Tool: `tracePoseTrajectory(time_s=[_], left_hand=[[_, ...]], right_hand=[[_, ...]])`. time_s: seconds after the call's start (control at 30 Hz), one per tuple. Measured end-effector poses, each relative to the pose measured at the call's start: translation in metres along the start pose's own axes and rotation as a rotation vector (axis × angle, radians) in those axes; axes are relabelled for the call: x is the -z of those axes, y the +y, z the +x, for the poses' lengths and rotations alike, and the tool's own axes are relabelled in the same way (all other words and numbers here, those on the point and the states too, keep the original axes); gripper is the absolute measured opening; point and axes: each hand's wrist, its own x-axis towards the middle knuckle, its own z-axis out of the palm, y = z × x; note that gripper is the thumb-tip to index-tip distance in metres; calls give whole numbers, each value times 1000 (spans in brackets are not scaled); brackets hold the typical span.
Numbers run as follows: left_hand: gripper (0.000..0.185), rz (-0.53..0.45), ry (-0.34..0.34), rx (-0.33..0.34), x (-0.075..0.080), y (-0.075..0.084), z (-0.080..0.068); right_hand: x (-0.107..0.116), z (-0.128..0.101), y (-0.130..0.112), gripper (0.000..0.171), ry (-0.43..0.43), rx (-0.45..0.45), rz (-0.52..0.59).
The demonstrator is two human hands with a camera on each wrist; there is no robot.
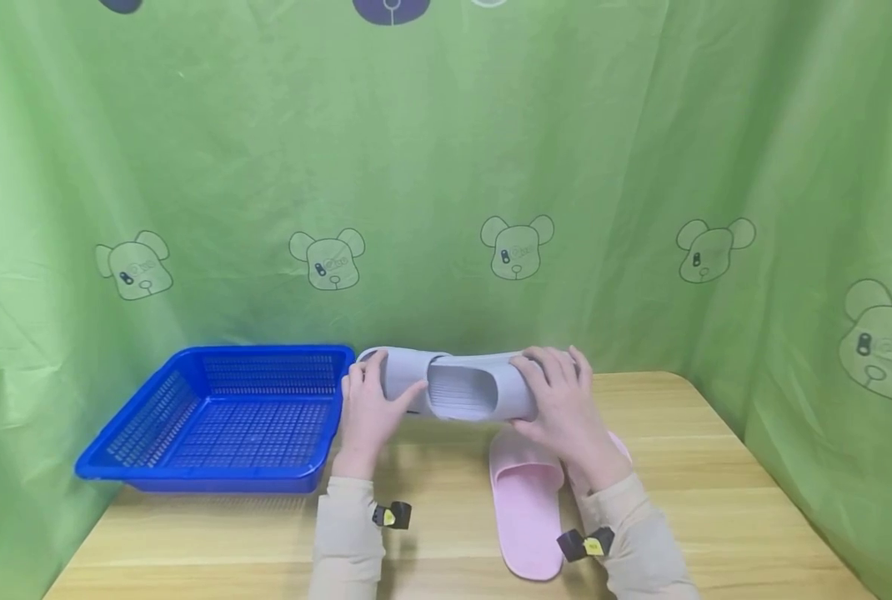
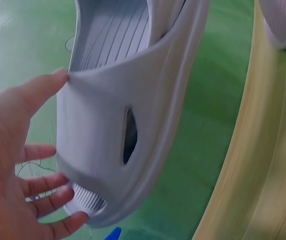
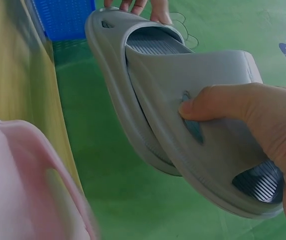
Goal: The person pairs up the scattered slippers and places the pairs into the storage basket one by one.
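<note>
Two grey slippers [image 1: 461, 387] are held together, one nested into the other, just above the far edge of the wooden table [image 1: 716, 500]. My left hand [image 1: 371, 408] grips their left end. In the left wrist view its thumb pinches the strap of a grey slipper [image 2: 132, 100] and its fingers [image 2: 42, 192] curl under the toe. My right hand [image 1: 558, 400] grips the right end, thumb pressed on the strap of the nearer grey slipper [image 3: 218, 150]. A pink slipper [image 1: 524, 508] lies on the table below my right hand, and a second pink one [image 1: 618, 446] is mostly hidden under my forearm.
An empty blue mesh basket [image 1: 191, 477] stands at the table's left end, close to my left hand. Green cloth with bear prints [image 1: 517, 246] hangs behind and on both sides. Bare wood [image 1: 191, 550] shows at the front left.
</note>
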Motion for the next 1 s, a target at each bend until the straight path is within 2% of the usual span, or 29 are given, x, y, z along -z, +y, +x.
tracePoseTrajectory(time_s=[0.2,0.3,0.67,1.0], left_hand=[[89,69,-27,-125,1,-4,0],[93,94,-36,-164,1,-4,-1],[108,171,-81,-228,0,-5,-1],[122,198,-98,-280,-5,-10,0]], right_hand=[[5,-2,9,90,-27,-10,23],[8,-3,12,89,-25,-6,39],[20,-4,22,92,-53,-15,46],[29,-4,25,90,-82,-28,57]])
